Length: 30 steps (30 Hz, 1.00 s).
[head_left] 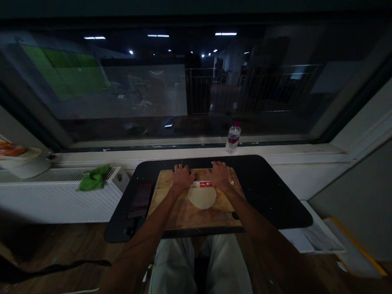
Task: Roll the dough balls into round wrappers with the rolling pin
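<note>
A thin, round sheet of dough (202, 198) lies flat on a wooden board (193, 219). Across its far edge rests what looks like a rolling pin (201, 184), with a white and red label showing in the middle. My left hand (182, 177) is over the pin's left end, its fingers curled forward. Over the right end is my right hand (220, 175), bent the same way. Both palms hide the ends of the pin. The board sits on a black table (268, 198) in front of my knees.
A water bottle (233, 138) with a pink cap stands on the windowsill behind the table. Left of the board lies a dark flat object (141, 198). A green cloth (94, 178) hangs over the white radiator (66, 202), near a white tub (26, 161). A large window (172, 89) rises ahead.
</note>
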Motion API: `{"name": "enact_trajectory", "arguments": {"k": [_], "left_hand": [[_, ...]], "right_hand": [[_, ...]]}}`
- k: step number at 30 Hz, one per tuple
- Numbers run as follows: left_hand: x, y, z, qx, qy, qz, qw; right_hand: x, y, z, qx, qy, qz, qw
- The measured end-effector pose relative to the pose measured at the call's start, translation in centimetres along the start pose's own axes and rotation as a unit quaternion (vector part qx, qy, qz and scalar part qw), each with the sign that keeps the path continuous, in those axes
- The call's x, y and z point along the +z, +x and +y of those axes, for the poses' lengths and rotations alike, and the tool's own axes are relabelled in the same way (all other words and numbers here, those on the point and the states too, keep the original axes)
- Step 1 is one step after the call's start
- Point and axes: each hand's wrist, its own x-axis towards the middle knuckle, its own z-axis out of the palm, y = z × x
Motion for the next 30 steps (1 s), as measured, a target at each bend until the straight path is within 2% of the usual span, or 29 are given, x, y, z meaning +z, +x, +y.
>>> {"name": "enact_trajectory", "arguments": {"k": [3, 6, 17, 30], "left_hand": [[0.2, -0.9, 0.1, 0.004, 0.003, -0.028, 1.000], [0.4, -2.0, 0.1, 0.015, 0.000, -0.031, 0.999], [-0.1, -7.3, 0.9, 0.053, 0.014, 0.038, 0.998], [0.7, -12.1, 0.1, 0.094, 0.005, 0.051, 0.994]], "right_hand": [[0.2, -1.0, 0.1, -0.002, -0.012, 0.000, 1.000], [0.6, -2.1, 0.3, -0.015, -0.023, 0.010, 1.000], [1.3, -6.2, 0.5, -0.027, -0.012, 0.047, 0.998], [1.2, -11.9, 0.8, -0.032, -0.005, 0.075, 0.997]]}}
